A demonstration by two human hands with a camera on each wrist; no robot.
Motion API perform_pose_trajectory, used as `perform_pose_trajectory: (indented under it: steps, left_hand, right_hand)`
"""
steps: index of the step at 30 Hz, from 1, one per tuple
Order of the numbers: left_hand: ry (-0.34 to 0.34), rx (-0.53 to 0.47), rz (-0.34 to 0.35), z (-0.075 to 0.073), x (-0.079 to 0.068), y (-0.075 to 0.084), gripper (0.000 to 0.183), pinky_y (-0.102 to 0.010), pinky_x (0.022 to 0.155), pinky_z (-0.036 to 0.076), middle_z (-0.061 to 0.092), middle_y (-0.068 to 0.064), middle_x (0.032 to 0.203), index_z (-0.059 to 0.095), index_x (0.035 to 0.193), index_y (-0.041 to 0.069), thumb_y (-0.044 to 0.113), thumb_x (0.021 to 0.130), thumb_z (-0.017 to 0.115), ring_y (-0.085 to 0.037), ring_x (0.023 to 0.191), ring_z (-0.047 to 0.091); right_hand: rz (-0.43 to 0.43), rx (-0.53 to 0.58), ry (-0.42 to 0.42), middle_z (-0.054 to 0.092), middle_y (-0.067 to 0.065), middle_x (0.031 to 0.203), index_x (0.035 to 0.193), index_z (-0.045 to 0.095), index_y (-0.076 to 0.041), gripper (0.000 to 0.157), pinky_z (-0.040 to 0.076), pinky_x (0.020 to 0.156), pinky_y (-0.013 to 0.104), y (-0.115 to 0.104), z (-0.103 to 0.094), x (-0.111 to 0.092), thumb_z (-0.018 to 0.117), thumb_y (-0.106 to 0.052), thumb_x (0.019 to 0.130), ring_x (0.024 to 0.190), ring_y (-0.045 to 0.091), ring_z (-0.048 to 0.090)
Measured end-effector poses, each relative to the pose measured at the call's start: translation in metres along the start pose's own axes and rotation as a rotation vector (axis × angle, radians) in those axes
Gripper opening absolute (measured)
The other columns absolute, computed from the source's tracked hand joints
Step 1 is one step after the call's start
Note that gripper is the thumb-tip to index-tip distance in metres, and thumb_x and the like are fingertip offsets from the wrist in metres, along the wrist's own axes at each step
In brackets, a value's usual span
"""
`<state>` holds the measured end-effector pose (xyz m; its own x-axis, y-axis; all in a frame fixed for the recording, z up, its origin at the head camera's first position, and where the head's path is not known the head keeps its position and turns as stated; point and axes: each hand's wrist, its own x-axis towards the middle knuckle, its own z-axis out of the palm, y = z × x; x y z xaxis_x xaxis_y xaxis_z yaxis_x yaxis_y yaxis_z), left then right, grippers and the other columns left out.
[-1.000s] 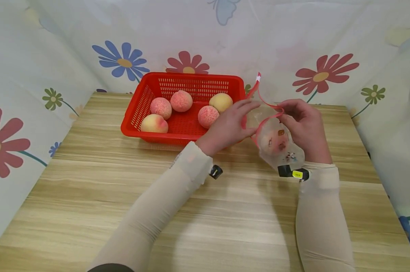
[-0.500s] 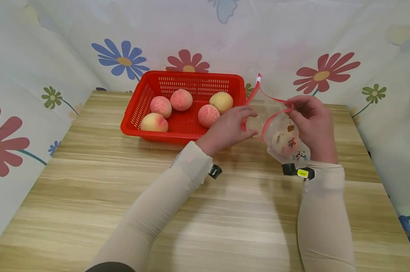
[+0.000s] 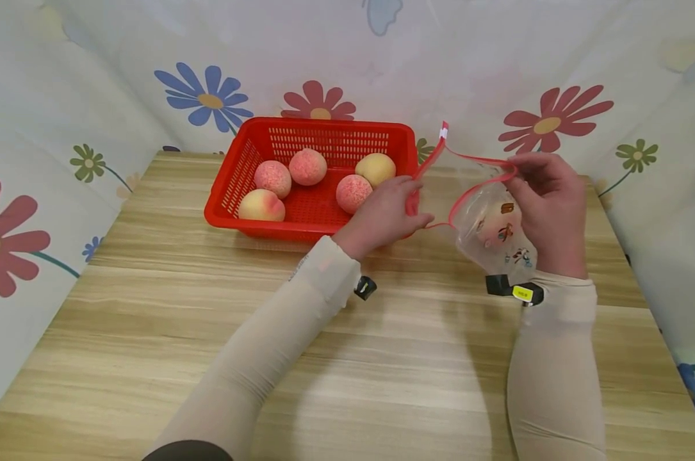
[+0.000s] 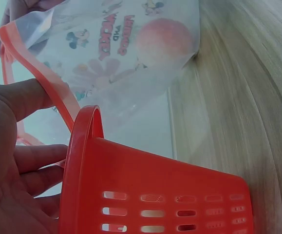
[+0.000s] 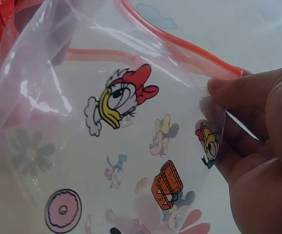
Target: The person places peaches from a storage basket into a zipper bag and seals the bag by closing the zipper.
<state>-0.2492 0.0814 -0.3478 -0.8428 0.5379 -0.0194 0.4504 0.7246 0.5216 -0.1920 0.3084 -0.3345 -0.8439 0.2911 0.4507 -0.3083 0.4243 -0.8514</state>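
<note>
A clear plastic zip bag (image 3: 485,214) with a red zip edge and cartoon prints stands to the right of the basket, its mouth spread wide. A peach (image 4: 164,43) shows through its lower part in the left wrist view. My right hand (image 3: 551,205) pinches the zip edge at the bag's right side between thumb and fingers. My left hand (image 3: 382,214) is at the opposite side of the mouth, fingers spread apart. In the left wrist view its thumb lies against the red band, with its other fingers close by the basket's rim.
A red slotted basket (image 3: 324,125) holds several peaches, among them two speckled pink ones (image 3: 273,178) (image 3: 308,167) at the left and a pale one (image 3: 376,168) at the right. The wood-grain table (image 3: 382,358) ends at a floral curtain (image 3: 468,57).
My right hand has moved right and slightly up, drawing the bag's edge with it and stretching the mouth wider. The left hand has stayed nearly in place beside the basket.
</note>
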Motion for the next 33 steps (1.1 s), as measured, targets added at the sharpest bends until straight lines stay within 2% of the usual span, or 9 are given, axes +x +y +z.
perform_pose_trajectory:
  steps: [4,11,16,19,26,33]
  left_hand:
    - [0.005,-0.016,-0.006,0.000,0.000,0.000,0.071,-0.031,0.111,0.041,0.044,-0.003,0.147,0.042,0.146,0.013,0.041,0.087,0.069,-0.017,0.134,0.041]
    - [0.071,-0.049,0.017,0.000,-0.002,-0.001,0.069,-0.030,0.104,0.047,0.048,-0.002,0.140,0.043,0.144,0.012,0.039,0.086,0.069,-0.015,0.123,0.047]
    - [0.076,-0.052,0.031,0.000,-0.003,-0.003,0.066,-0.030,0.106,0.045,0.046,-0.003,0.144,0.043,0.145,0.012,0.039,0.089,0.066,-0.016,0.128,0.044]
    - [0.079,-0.066,0.049,-0.001,-0.006,-0.005,0.059,-0.030,0.106,0.045,0.045,-0.003,0.145,0.045,0.143,0.014,0.037,0.092,0.062,-0.016,0.130,0.044]
    - [0.129,-0.158,0.075,-0.009,-0.013,-0.015,0.041,-0.031,0.100,0.050,0.050,-0.001,0.140,0.054,0.134,0.017,0.029,0.096,0.059,-0.016,0.128,0.046]
    - [0.136,-0.157,0.003,-0.020,-0.017,-0.031,0.045,-0.034,0.099,0.051,0.052,0.000,0.140,0.051,0.136,0.017,0.027,0.094,0.061,-0.016,0.124,0.049]
  right_hand:
    - [-0.040,0.038,0.020,0.069,-0.011,0.096,0.113,0.069,-0.003,0.024,0.051,0.076,0.015,-0.003,-0.002,0.000,0.065,-0.008,0.090,0.085,0.013,0.059]
    - [-0.092,0.082,0.040,0.070,-0.010,0.097,0.112,0.069,-0.002,0.023,0.052,0.079,0.014,-0.007,-0.003,0.001,0.065,-0.004,0.089,0.086,0.013,0.061]
    - [-0.153,0.108,0.018,0.070,-0.011,0.093,0.110,0.068,0.005,0.023,0.052,0.076,0.015,-0.005,-0.002,0.001,0.065,-0.002,0.088,0.082,0.012,0.060]
    - [-0.159,0.113,-0.008,0.070,-0.012,0.093,0.110,0.067,0.007,0.024,0.051,0.072,0.016,-0.004,0.001,0.001,0.066,0.000,0.088,0.082,0.011,0.059]
    - [-0.093,0.047,-0.048,0.068,-0.014,0.096,0.114,0.068,-0.001,0.026,0.050,0.074,0.014,-0.002,0.005,0.000,0.066,-0.002,0.088,0.086,0.011,0.059]
    - [-0.128,0.073,-0.069,0.068,-0.015,0.095,0.113,0.067,0.003,0.025,0.049,0.075,0.013,-0.003,0.008,-0.001,0.065,0.002,0.087,0.086,0.009,0.060]
